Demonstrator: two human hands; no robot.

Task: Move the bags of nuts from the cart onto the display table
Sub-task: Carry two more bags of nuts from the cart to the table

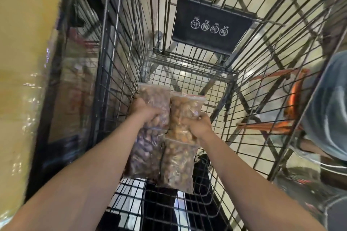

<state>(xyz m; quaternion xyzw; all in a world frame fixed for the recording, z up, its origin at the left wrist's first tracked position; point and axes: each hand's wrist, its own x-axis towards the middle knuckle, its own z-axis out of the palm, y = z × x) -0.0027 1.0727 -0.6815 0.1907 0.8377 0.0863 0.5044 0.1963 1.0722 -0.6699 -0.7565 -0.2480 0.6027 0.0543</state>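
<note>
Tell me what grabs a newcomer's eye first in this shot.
Two bare arms reach down into a wire cart, and each hand grips a clear bag of nuts at mid-frame: the left hand on the left bag, the right hand on the right bag. Two more bags lie just below them, nearer the camera. A black placard with four round white icons hangs on the cart's far end.

Two bare forearms, no sleeves in view

Both arms are uncovered from the bottom edge of the view to the wrists. The left hand (pixel 145 111) and the right hand (pixel 200 127) wear no gloves. No watch, bracelet or ring shows on either wrist or on the fingers that can be seen.
</note>
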